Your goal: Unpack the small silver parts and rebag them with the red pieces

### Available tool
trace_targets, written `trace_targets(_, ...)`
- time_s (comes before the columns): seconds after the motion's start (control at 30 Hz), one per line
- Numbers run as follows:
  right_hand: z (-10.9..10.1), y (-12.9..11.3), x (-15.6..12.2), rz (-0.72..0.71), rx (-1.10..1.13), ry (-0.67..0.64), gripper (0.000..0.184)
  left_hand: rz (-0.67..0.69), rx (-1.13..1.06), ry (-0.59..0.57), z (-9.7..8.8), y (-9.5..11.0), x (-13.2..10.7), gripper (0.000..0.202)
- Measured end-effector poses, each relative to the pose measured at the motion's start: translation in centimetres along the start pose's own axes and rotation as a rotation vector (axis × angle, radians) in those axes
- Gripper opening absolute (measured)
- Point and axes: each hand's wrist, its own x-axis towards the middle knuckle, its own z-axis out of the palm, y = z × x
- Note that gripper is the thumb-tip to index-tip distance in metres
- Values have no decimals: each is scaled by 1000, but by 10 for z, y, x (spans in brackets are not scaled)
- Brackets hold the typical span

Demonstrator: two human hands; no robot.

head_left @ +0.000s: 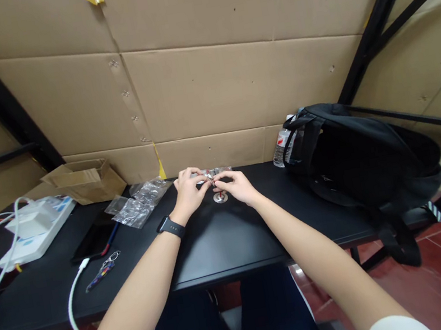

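Observation:
My left hand (pixel 191 188), with a dark watch (pixel 170 227) on its wrist, is closed in a pinch over the middle of the black table (pixel 227 249). Facing it, my right hand (pixel 236 185) is pinched too, the fingertips of both almost meeting. Between them is something small and shiny that I cannot make out. Just below the fingertips shows a round silvery disc (pixel 220 198) with a bit of red above it; whether it joins the thing in my fingers is unclear. Clear plastic (pixel 224 170) lies behind my hands, partly hidden by them.
Crumpled clear plastic bags (pixel 140 205) lie left of my hands. Farther left are a phone (pixel 92 237) on a white cable, a keychain (pixel 103 271), an open cardboard box (pixel 93 181) and a white power strip (pixel 36 234). A water bottle (pixel 281 148) and black backpack (pixel 372 155) stand right.

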Motion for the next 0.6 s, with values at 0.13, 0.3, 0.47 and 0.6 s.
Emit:
trace_targets(0.13, -3, 3, 1, -92, -88, 10, 36, 25, -7, -36, 2, 0, -1, 15)
trace_targets(0.3, -5, -2, 2, -230, -422, 36, 20, 44, -47, -71, 5, 1, 0, 15)
trace_targets(0.47, -5, -7, -1, -267, -544, -22, 17, 62, -73, -90, 5, 0, -1, 15)
trace_targets(0.6, -7, -7, 0, -263, -564, -60, 16, 62, -113, -122, 2, -1, 1, 16)
